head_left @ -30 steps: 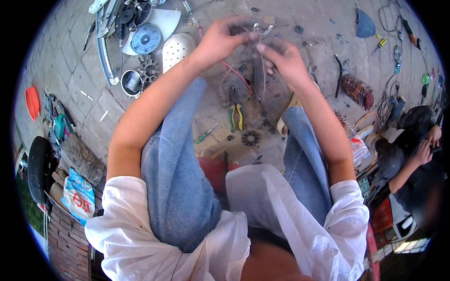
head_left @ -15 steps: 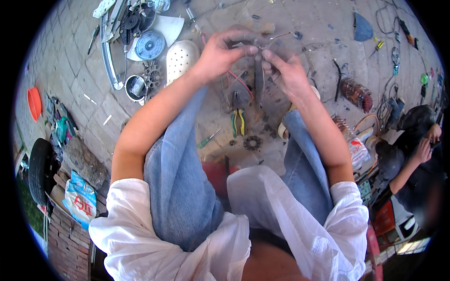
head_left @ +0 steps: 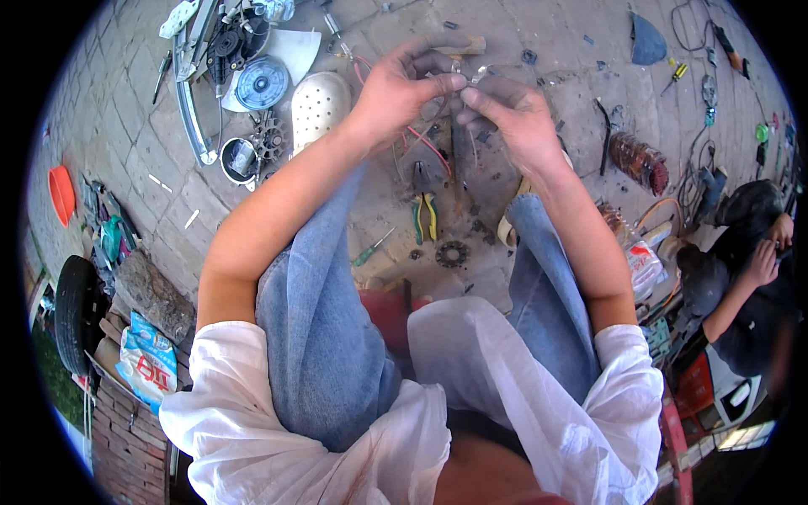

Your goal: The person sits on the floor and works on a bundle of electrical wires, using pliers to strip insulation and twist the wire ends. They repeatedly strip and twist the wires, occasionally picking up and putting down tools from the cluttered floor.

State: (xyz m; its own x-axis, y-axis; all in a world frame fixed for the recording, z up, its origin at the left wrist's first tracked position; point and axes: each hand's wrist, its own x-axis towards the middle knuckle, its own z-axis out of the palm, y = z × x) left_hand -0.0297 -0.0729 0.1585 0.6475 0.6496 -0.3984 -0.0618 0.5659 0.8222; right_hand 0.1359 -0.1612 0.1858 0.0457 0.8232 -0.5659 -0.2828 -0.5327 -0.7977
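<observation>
Both of my hands meet in front of me, over the paved ground beyond my knees. My left hand (head_left: pixel 396 97) is closed in a pinch near a small metal piece (head_left: pixel 457 66). Opposite it, my right hand (head_left: pixel 515 122) also pinches, its thumb almost touching the left thumb; fingers hide most of what it grips. Below them, a red wire (head_left: pixel 433 150) runs beside a dark upright bar (head_left: pixel 457 164). Nearer me lie pliers (head_left: pixel 433 217) with yellow-green handles, a green-handled screwdriver (head_left: pixel 367 254) and a dark toothed ring (head_left: pixel 453 254).
A pale clog (head_left: pixel 320 108) covers my left foot. Beyond it lie a blue disc (head_left: pixel 262 82) and a metal cup (head_left: pixel 236 168). At right are a copper-coloured coil (head_left: pixel 637 162), a yellow screwdriver (head_left: pixel 673 77) and another person (head_left: pixel 753 282). A tyre (head_left: pixel 74 316) stands left.
My right hand has shifted slightly left, closer to the left hand, and its fingers are less blurred. The wire end that stuck out beyond the right hand no longer shows there.
</observation>
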